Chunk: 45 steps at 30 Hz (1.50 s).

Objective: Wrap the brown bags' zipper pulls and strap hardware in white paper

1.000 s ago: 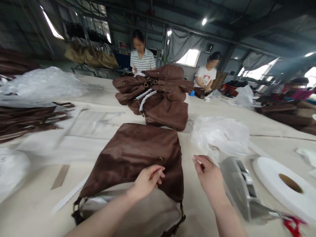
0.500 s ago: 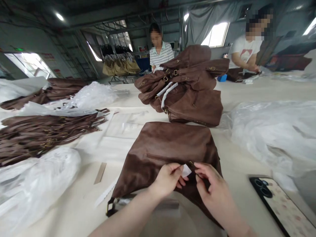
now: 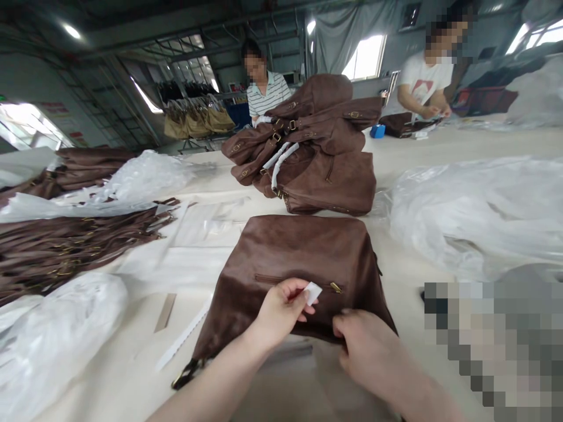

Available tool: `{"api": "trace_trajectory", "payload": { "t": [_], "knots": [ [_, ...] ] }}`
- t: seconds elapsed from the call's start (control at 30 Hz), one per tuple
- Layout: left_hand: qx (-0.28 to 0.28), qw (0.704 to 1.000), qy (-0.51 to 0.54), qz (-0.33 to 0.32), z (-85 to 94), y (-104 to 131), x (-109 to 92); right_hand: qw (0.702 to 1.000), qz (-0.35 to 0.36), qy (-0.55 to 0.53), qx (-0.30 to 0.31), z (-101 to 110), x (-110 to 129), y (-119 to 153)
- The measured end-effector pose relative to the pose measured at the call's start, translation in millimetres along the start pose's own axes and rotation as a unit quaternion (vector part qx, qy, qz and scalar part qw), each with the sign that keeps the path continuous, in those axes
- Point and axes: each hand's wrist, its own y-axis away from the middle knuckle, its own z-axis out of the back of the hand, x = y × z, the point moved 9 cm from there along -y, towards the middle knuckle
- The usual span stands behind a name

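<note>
A brown leather bag (image 3: pixel 303 246) lies flat in front of me, its zipped pocket facing up. A brass zipper pull (image 3: pixel 336 288) rests at the right end of that zip. Between the thumb and fingers of my left hand (image 3: pixel 281 308) is a small white paper slip (image 3: pixel 313 293), held above the bag. My right hand (image 3: pixel 363 343) is closed at the bag's near edge, its fingertips curled on the rim and partly hidden. A dark strap end with metal hardware (image 3: pixel 187 375) sticks out at the bag's lower left corner.
Brown bags (image 3: pixel 325 170) are heaped beyond mine. Brown straps (image 3: pixel 83 243) lie on the left, near crumpled clear plastic (image 3: pixel 65 334). More plastic (image 3: pixel 479 211) covers the right side. A tan strip (image 3: pixel 165 312) lies on the table. Two people (image 3: pixel 267 88) work opposite.
My right hand has moved from the zipper pull down to the bag's near edge. My left hand still pinches the paper slip, now farther from the pull. The view has shifted slightly right.
</note>
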Motion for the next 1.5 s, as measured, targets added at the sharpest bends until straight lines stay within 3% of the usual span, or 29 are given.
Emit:
{"api": "trace_trajectory", "payload": {
  "t": [0.13,0.2,0.3,0.47,0.6,0.77,0.97,1.07,1.17,1.33,1.5],
  "knots": [
    [0.031,0.997,-0.072,-0.005,-19.3,11.8,0.5,0.994,-0.055,-0.082,0.057,10.2,-26.7,10.0],
    [0.049,0.994,-0.097,-0.018,-29.8,12.4,4.5,0.991,-0.097,-0.089,0.013,22.8,-39.5,4.7],
    [0.068,0.989,-0.127,-0.044,-40.4,10.0,9.3,0.98,-0.164,-0.032,-0.106,42.0,-54.1,-6.2],
    [0.062,0.985,-0.147,-0.066,-40.8,7.4,10.6,0.993,-0.082,0.023,-0.084,30.9,-35.2,-20.2],
    [0.076,0.98,-0.163,-0.084,-42.4,7.5,11.5,0.988,-0.118,0.061,-0.077,34.7,-39.3,-9.1],
    [0.072,0.978,-0.169,-0.098,-41.8,5.8,13.9,0.985,-0.155,-0.058,-0.05,25.0,-53.2,-7.2],
    [0.066,0.981,-0.161,-0.084,-40.5,3.9,12.6,0.982,-0.064,-0.163,-0.071,21.5,-28.5,-18.1],
    [0.064,0.986,-0.141,-0.064,-40.3,4.8,13.2,0.979,-0.077,-0.166,-0.085,24.5,-27.1,-17.0],
    [0.033,0.984,-0.16,-0.07,-36.3,8.0,11.1,0.976,-0.112,-0.165,-0.092,27.4,-31.6,-13.9],
    [-0.049,0.954,-0.257,-0.147,-29.3,17.2,-3.6,0.975,-0.097,-0.189,-0.072,23.6,-22.3,-13.6],
    [-0.052,0.939,-0.287,-0.182,-34.1,19.9,-10.9,0.974,-0.079,-0.201,-0.073,16.7,-18.4,-15.7]
  ]
}}
